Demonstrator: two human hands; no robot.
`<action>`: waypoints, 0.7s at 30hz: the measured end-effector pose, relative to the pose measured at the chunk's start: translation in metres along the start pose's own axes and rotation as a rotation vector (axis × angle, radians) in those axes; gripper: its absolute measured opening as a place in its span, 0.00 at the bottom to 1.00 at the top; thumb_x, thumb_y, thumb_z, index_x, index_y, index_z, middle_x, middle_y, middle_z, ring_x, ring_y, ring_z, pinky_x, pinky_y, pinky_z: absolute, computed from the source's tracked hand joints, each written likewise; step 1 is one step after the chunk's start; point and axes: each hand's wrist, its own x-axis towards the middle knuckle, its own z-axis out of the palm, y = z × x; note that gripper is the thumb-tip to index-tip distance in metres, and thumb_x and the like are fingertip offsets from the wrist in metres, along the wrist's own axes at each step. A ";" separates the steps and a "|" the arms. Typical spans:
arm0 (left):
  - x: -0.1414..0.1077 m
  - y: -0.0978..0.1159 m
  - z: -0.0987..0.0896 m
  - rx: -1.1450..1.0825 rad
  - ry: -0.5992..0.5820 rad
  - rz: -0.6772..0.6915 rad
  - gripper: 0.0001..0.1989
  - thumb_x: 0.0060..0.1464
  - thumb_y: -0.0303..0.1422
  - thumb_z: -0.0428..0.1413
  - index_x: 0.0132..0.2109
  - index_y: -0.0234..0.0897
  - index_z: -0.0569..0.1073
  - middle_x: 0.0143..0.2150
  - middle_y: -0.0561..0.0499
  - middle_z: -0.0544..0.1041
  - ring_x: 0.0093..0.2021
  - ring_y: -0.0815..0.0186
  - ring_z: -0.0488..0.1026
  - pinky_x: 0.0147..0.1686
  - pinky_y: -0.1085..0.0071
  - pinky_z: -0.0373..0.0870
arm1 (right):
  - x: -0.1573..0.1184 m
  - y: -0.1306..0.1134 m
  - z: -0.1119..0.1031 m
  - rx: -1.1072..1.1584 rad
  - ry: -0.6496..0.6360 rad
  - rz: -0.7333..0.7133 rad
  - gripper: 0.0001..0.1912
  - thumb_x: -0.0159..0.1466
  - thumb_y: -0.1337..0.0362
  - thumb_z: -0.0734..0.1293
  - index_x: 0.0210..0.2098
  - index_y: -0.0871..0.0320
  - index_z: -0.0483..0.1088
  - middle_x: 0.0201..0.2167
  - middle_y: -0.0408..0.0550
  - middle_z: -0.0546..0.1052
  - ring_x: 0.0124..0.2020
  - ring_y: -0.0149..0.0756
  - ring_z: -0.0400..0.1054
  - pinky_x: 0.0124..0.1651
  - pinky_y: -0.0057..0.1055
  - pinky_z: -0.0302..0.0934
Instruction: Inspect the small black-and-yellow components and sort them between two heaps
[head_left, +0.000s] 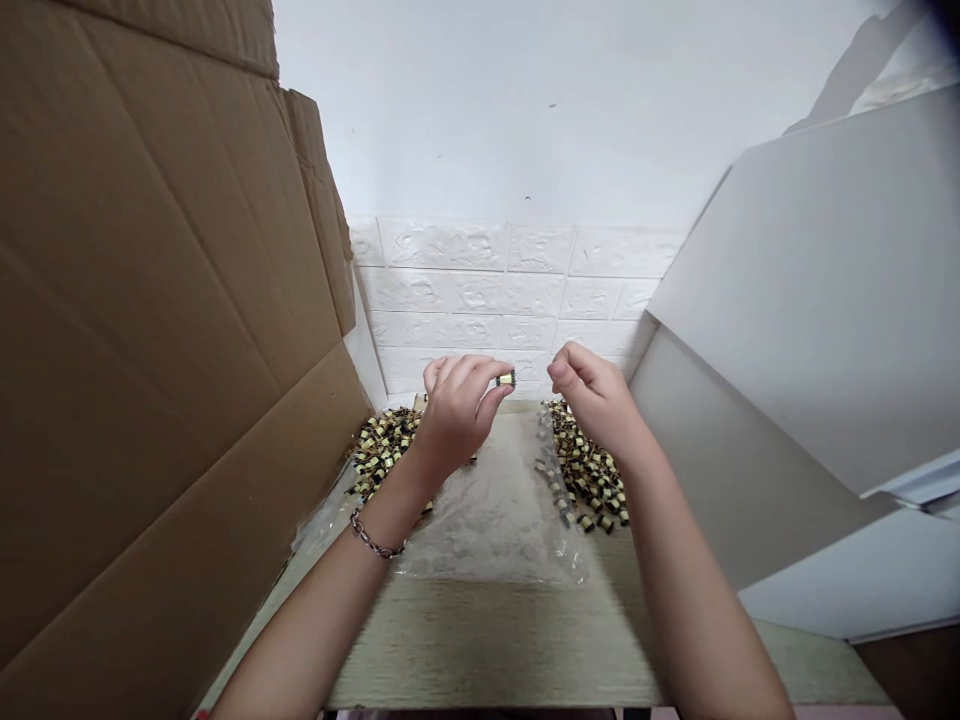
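Note:
Between the thumb and fingertips of my left hand [461, 405] is a small transformer [505, 380], with yellow tape round its middle, black ends and short pins. My right hand [596, 395] is held up a little to the right of it, apart from it, its thumb pressed against curled fingers. Whatever those fingers may hold is hidden. Under my left hand lies a pile of similar transformers [379, 450], partly covered by the hand and forearm. A second pile [589, 470] lies below my right hand. A clear plastic bag [495, 510] is spread flat between the piles.
A tall cardboard sheet [165, 330] closes off the left side. White panels [817, 300] stand on the right, and a white brick-patterned wall [480, 270] is behind. The pale wood-grain table [495, 645] ends at a front edge near me.

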 end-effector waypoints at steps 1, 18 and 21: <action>0.000 0.000 0.000 -0.010 -0.011 0.003 0.09 0.54 0.35 0.47 0.40 0.39 0.68 0.38 0.50 0.72 0.41 0.66 0.65 0.45 0.67 0.52 | 0.000 0.000 0.001 0.017 -0.016 0.008 0.19 0.60 0.51 0.54 0.22 0.58 0.57 0.19 0.39 0.59 0.23 0.26 0.53 0.27 0.25 0.48; 0.001 0.005 0.003 -0.593 -0.134 -0.208 0.10 0.51 0.35 0.50 0.40 0.35 0.69 0.38 0.50 0.71 0.38 0.69 0.65 0.41 0.73 0.60 | 0.005 0.015 0.018 0.459 -0.164 0.072 0.20 0.60 0.52 0.54 0.19 0.58 0.54 0.16 0.39 0.56 0.20 0.26 0.50 0.25 0.26 0.46; 0.002 0.004 0.003 -0.886 -0.236 -0.349 0.11 0.51 0.36 0.51 0.39 0.34 0.69 0.38 0.50 0.73 0.39 0.69 0.67 0.41 0.74 0.61 | 0.005 0.015 0.021 0.549 -0.207 0.066 0.19 0.61 0.54 0.54 0.19 0.58 0.54 0.15 0.38 0.55 0.19 0.25 0.49 0.24 0.26 0.44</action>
